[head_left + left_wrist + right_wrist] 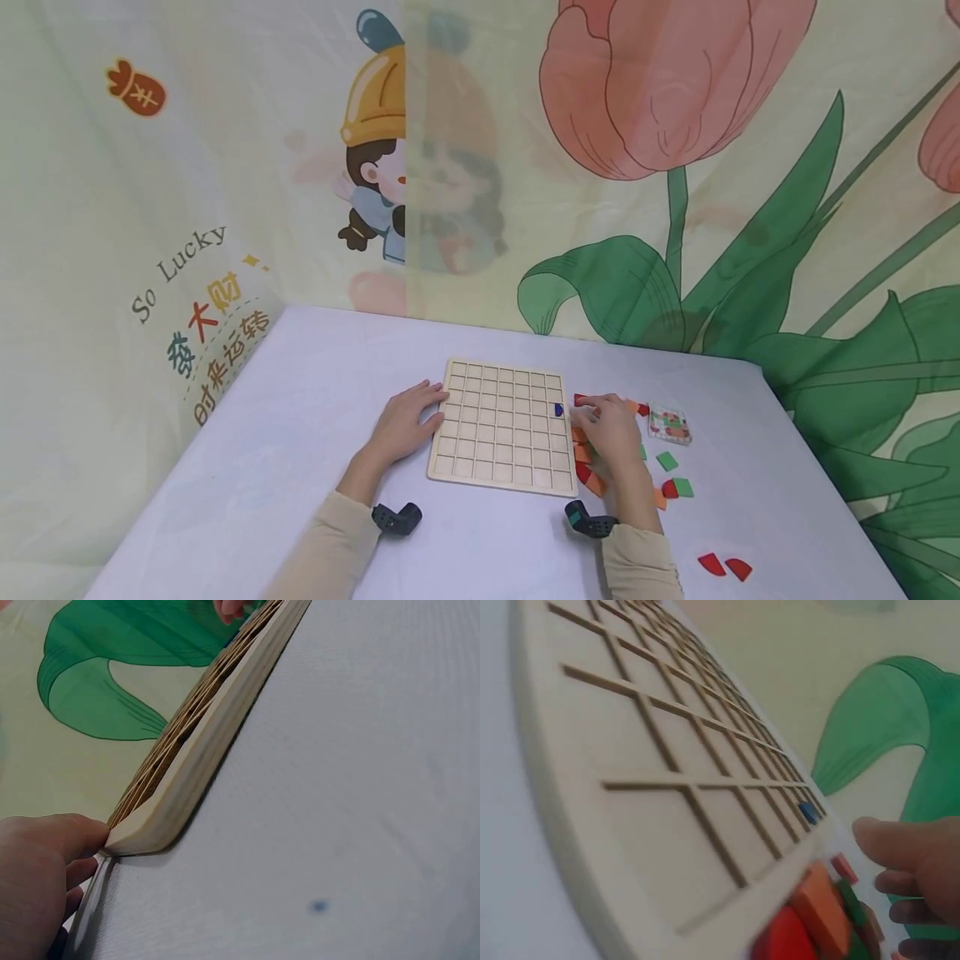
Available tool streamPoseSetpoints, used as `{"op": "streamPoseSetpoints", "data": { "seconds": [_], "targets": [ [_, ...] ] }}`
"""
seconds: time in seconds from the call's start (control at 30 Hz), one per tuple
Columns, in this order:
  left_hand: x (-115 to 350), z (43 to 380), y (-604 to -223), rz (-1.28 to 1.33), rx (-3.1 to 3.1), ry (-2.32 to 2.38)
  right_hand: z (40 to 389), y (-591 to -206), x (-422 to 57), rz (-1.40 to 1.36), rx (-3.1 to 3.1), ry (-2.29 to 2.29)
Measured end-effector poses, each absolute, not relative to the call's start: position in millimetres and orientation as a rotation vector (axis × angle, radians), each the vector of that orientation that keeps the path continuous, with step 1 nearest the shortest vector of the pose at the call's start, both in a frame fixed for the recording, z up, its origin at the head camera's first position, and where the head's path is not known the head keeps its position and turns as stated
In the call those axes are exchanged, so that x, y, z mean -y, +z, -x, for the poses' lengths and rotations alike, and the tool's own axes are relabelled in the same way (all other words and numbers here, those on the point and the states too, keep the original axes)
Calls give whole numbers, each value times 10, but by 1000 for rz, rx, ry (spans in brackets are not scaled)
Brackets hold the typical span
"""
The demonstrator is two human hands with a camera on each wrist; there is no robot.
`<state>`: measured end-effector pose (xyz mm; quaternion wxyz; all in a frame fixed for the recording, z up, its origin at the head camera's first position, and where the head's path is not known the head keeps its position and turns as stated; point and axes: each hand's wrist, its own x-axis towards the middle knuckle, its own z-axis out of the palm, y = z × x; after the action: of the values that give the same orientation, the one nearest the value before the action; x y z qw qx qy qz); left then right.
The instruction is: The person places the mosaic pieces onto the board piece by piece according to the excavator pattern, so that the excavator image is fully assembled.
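A square wooden grid board (pixel 501 427) lies on the white table. My left hand (pixel 405 423) rests at its left edge, fingers extended, with the thumb touching the rim in the left wrist view. One small blue piece (pixel 558 410) sits in a cell of the right-hand column. Just beyond the board's right edge, my right hand (pixel 611 425) hovers over loose coloured pieces, its thumb apart from the fingers and nothing showing between them. A red piece (pixel 581 399) lies by its fingertips. Orange pieces (pixel 821 906) and a red piece (pixel 786 937) crowd the board's edge.
A small card with a coloured pattern (pixel 669 423) lies right of the right hand. Green pieces (pixel 667 460) are scattered nearer the front, and two red quarter-round pieces (pixel 712 564) lie at front right. A printed curtain (pixel 465 167) stands behind the table.
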<state>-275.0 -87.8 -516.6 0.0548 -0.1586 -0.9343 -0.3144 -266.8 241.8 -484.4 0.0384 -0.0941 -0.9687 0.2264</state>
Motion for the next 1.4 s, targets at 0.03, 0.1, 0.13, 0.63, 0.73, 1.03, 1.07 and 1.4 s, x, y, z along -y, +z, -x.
{"op": "streamPoseSetpoints", "data": {
  "seconds": [0.03,0.1,0.13,0.63,0.73,1.03,1.07,1.4],
  "targets": [
    [876,2749,-5164,482,2838,-957,2659,-4837,-2480,310,2982,708],
    [875,2744,-5163,481,2840,-958,2646,-4841,-2604,332,3009,738],
    [875,2742,-5161,480,2839,-961,2638,-4843,-2655,333,3024,754],
    [875,2745,-5172,467,2830,-960,2630,-4882,-2767,367,2992,701],
    [879,2748,-5173,475,2826,-953,2650,-4914,-2750,382,2966,662],
    [881,2752,-5182,499,2821,-956,2672,-4999,-2693,481,2890,565],
    [882,2754,-5183,502,2821,-952,2674,-5000,-2688,481,2877,575],
    [889,2756,-5177,497,2820,-944,2697,-4921,-2592,546,2669,886]
  ]
}}
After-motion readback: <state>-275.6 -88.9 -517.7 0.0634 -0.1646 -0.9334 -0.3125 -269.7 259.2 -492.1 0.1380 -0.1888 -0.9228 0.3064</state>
